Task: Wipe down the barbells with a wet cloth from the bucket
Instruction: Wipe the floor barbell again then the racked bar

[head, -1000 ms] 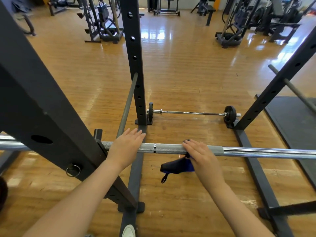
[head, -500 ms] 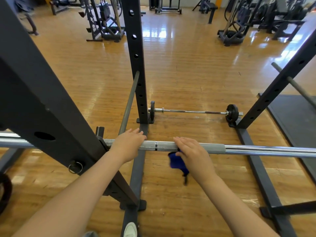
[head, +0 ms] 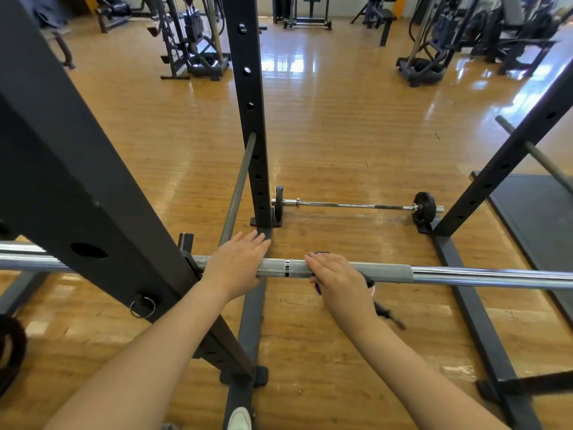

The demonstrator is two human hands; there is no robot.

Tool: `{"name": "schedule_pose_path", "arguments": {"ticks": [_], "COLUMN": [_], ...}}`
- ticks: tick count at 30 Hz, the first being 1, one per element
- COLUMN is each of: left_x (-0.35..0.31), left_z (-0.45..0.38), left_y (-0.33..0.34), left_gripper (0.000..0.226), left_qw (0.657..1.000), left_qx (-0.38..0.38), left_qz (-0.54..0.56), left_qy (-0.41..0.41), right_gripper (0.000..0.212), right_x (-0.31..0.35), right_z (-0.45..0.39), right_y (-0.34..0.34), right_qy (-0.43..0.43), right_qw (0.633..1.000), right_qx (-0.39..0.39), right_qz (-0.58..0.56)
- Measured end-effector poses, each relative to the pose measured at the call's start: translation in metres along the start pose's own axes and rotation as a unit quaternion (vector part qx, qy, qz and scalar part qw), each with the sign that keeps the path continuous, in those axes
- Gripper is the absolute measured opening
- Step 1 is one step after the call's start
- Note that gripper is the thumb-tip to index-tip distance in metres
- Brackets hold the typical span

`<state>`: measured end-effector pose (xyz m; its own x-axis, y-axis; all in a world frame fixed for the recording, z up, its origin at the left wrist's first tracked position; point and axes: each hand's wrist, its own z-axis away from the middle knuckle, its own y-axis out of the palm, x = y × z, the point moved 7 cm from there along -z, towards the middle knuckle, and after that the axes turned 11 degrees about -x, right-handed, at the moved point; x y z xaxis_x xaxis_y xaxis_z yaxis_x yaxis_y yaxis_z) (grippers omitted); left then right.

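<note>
The bar (head: 341, 270) is racked across the view at hand height. The cloth (head: 319, 287) is pressed against it under the right hand (head: 338, 283); only a blue edge and a dangling dark strap are seen. Since 1 s ago the right hand has been slid leftward along the bar, toward the left hand (head: 237, 263). The left hand's fingers are laid flat and together over the knurling; the right fingers are draped over cloth and bar. Wiping is judged underway. No bucket is seen.
</note>
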<state>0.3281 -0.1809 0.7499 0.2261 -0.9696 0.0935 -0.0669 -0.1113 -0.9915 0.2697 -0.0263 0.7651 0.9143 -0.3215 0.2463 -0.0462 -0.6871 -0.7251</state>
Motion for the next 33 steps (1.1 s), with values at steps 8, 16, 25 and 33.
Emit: {"name": "schedule_pose_path", "arguments": {"ticks": [8,16,25,33], "left_x": [-0.001,-0.001,-0.004,-0.002], "left_z": [0.0,0.0,0.009,-0.007], "left_y": [-0.002,-0.002,-0.011,0.004], "left_gripper": [0.069,0.067,0.088,0.077], "left_qw": [1.0,1.0,0.991,0.993], "left_qx": [0.009,-0.01,-0.119,0.113], "left_qz": [-0.012,-0.018,-0.052,-0.002], "left_qy": [-0.001,-0.003,-0.039,-0.012], "right_gripper": [0.044,0.023,0.048,0.034], "right_x": [-0.077,-0.032,-0.062,-0.056], "right_z": [0.044,0.018,0.04,0.028], "right_y": [-0.061,-0.035,-0.042,-0.052], "right_qy": [0.084,0.05,0.034,0.083], "right_qw": [0.993,0.992,0.999,0.99], "right_qx": [-0.059,-0.118,-0.031,-0.114], "right_qz": [0.055,0.002,0.026,0.019]}}
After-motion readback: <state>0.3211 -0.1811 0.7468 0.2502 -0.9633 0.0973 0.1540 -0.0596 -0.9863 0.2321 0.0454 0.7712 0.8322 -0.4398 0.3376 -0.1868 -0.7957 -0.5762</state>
